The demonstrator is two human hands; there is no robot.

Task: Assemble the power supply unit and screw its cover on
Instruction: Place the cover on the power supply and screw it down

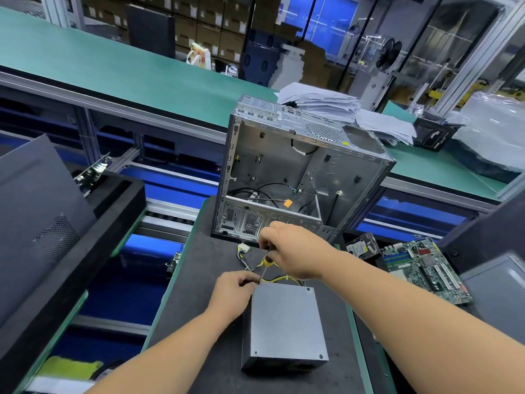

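Right hand [287,251] grips a screwdriver [265,265] at the cover's [284,319] far-left corner; left hand [235,291] pinches there, likely steadying a screw. Next: drive it straight.

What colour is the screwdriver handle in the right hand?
Yellow and black, on the screwdriver gripped by the right hand; head view, the only one.

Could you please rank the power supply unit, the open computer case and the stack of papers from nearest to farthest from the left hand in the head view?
1. Power supply unit, touching the left hand.
2. Computer case, beyond.
3. Stack of papers, far right.
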